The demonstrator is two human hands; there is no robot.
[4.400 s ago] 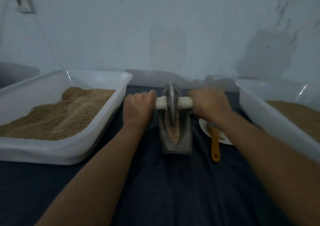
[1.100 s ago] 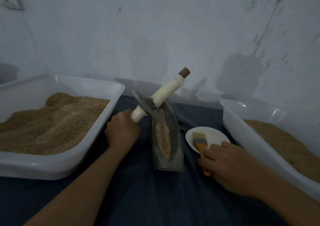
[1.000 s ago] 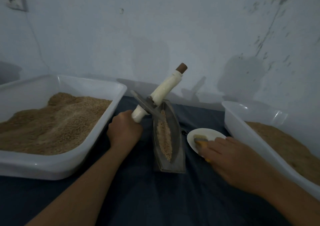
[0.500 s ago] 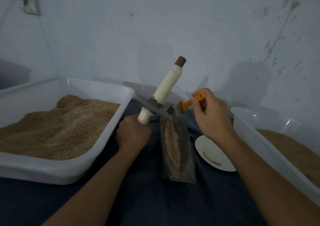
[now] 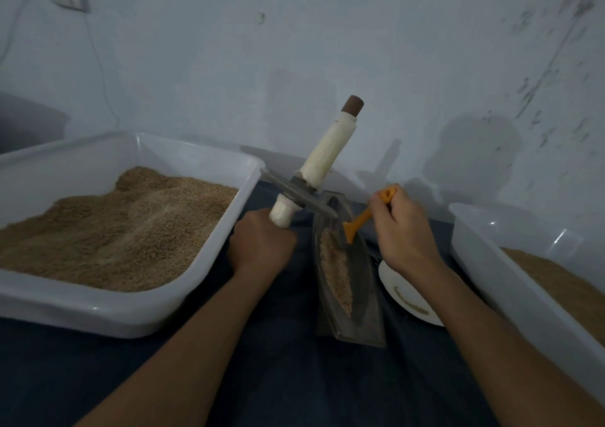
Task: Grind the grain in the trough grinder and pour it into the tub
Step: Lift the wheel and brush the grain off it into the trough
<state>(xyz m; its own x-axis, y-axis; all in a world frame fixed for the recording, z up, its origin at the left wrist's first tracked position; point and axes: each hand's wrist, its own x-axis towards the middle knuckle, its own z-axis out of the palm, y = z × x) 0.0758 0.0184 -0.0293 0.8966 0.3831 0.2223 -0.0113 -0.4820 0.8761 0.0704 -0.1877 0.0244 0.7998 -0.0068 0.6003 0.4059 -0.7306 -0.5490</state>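
The metal trough grinder [image 5: 363, 282] stands on the dark cloth in the middle, with ground grain [image 5: 335, 271] along its channel. My left hand [image 5: 260, 243] grips the lower end of the white axle handle [image 5: 327, 151] and holds the grinding wheel [image 5: 296, 192] tilted up, off the trough's left side. My right hand [image 5: 406, 230] grips an orange brush [image 5: 363, 219], whose bristle end dips into the far end of the trough, just under the wheel's edge.
A large white tub [image 5: 108, 309] heaped with grain sits at the left. Another white tub [image 5: 510, 276] holding grain stands at the right. A small white plate [image 5: 409, 299] lies between the trough and the right tub. The wall is close behind.
My right hand picked the brush up off the plate and has lowered it into the trough's far end. My left hand keeps the wheel lifted and tilted.
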